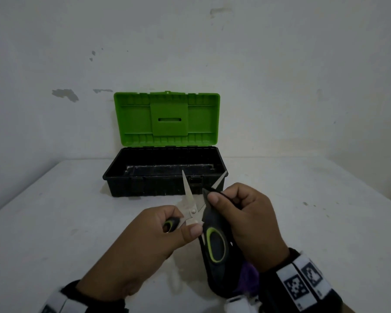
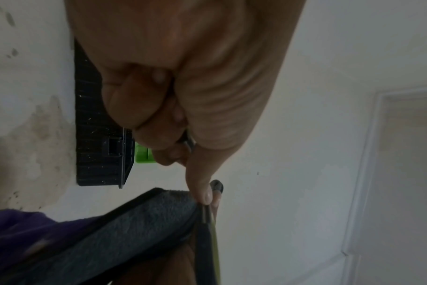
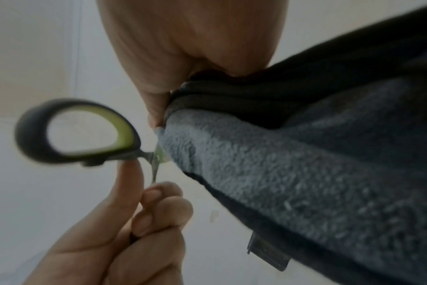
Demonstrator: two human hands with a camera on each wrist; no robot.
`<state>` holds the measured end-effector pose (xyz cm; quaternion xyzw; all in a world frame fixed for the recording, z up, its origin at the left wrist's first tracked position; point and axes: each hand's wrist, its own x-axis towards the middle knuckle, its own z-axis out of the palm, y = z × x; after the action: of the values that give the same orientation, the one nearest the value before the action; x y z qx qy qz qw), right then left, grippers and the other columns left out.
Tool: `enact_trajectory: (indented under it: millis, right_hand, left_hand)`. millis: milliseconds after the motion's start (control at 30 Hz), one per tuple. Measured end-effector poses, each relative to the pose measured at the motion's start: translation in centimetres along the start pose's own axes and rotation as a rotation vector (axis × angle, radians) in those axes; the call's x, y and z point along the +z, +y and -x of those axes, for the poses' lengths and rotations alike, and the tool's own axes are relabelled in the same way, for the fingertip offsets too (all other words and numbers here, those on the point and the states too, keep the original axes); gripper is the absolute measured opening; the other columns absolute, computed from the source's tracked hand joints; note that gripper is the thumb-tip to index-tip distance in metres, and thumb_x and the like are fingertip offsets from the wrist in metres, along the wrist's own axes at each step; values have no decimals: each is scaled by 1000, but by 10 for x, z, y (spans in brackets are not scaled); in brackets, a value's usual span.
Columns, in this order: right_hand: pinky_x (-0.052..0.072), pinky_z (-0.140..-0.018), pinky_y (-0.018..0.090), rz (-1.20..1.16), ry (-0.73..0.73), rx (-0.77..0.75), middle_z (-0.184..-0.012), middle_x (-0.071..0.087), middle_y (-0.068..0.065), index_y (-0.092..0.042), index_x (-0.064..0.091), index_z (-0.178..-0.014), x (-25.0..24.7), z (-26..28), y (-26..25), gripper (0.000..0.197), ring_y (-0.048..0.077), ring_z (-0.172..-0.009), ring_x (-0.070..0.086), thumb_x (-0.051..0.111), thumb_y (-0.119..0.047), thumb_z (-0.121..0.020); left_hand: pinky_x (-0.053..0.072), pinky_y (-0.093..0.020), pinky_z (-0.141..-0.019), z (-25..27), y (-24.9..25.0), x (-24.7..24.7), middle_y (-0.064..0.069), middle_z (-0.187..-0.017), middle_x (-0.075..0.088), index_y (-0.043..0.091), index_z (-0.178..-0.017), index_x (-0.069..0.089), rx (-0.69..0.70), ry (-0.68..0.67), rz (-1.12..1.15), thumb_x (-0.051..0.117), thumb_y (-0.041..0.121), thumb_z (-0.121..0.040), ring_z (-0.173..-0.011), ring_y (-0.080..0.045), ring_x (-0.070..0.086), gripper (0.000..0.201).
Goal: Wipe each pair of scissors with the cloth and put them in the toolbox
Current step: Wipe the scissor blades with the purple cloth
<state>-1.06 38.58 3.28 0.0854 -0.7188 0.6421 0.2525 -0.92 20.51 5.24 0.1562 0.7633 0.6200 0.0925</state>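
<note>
Nearest the wearer, the left hand (image 1: 145, 236) holds the scissors (image 1: 191, 213) in front of the toolbox (image 1: 145, 186), its grip curled round one black-and-green handle with the thumb pressed near the pivot. The scissors are open: one bare blade points up toward the toolbox's front wall, and the other runs off to the right into the cloth. The second handle loop (image 1: 216, 245) hangs free, lower, between the two hands.

Just right of the scissors, the right hand (image 1: 248, 224) has its grip pinched on the dark grey cloth (image 3: 280, 173), folding it over that right-hand blade; only the blade's tip (image 1: 219, 180) pokes out beyond the fingers, against the toolbox's front edge. The rest of the cloth trails down under the right wrist, with something purple beside it that I cannot identify.

Beyond the hands, the toolbox stands on the white tabletop (image 1: 54, 211) against the wall, its green lid (image 1: 166, 118) upright and open. No scissors are plainly visible inside its black tray.

My reading is that wiping is under way on one blade. The next move calls for sliding the pinched cloth along the blade toward the tip, keeping fingertips behind the edge, then doing the other blade before closing the scissors and reaching forward into the toolbox.
</note>
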Motion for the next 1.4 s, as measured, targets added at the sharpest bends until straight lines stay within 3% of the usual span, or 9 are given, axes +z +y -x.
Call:
enact_trajectory:
  millis: [167,333,500,633,800,900,1067,1233,1400]
  right_hand:
    - [50,-55,24,-15,-91,18,-65,71,3,-15,68,-68,6,9,-2,16,13,-57,65,76,-28,-75]
    - [48,-51,24,-40,66,24,-60,67,3,-14,66,-65,-2,0,1,22,11,-54,59,75,-32,-73]
    - [49,-54,24,13,-55,8,-63,70,1,-21,67,-64,4,9,-4,16,11,-56,63,78,-27,-75]
    - [47,-53,26,-1,80,26,-59,66,0,-18,64,-61,-7,-5,-2,24,10,-54,57,76,-36,-71]
    - [48,-50,25,17,-5,23,-59,67,8,-8,64,-64,-3,4,-8,28,11,-53,58,76,-32,-71]
    - [45,-49,18,-41,96,22,-54,63,-4,-16,63,-59,-8,-4,-6,22,5,-50,55,76,-30,-71]
    - [49,-54,28,15,-11,20,-61,67,6,-14,65,-63,2,7,-6,24,12,-55,59,78,-31,-73]
    - [44,-48,16,-75,125,18,-51,59,-8,-12,59,-60,-9,-9,-12,26,3,-47,52,76,-19,-79]
    - [45,-50,19,-22,27,39,-55,63,-3,-8,63,-63,-5,0,-16,26,6,-51,55,76,-29,-72]
  left_hand:
    - [27,-17,-39,0,-1,-4,7,-43,37,16,-65,60,-52,-41,55,76,36,-67,-36,-6,27,26]
    - [28,-17,-39,0,-3,-5,6,-44,36,11,-70,58,-52,-55,-1,76,40,-66,-37,-6,29,35]
    - [28,-17,-38,1,-1,-5,6,-44,38,17,-65,62,-51,-65,45,76,37,-67,-37,-7,29,25]
    - [28,-17,-39,-1,-3,-6,6,-45,35,8,-71,57,-52,-54,-10,76,41,-64,-38,-7,29,39]
    - [26,-19,-39,1,-4,-8,2,-48,35,14,-66,60,-64,-88,30,78,39,-65,-40,-11,27,31]
    - [24,-21,-39,1,-6,-9,-1,-49,33,7,-72,59,-72,-100,38,78,40,-65,-41,-13,24,39]
    - [22,-20,-40,1,-4,-10,-1,-48,32,16,-65,62,-68,-104,85,79,36,-66,-41,-14,22,26]
    - [23,-20,-39,1,-4,-9,-2,-49,31,7,-71,57,-66,-100,69,78,37,-67,-42,-14,22,37]
    - [25,-19,-38,3,-2,-13,1,-48,33,16,-60,57,-81,-105,38,79,40,-64,-40,-10,26,33]
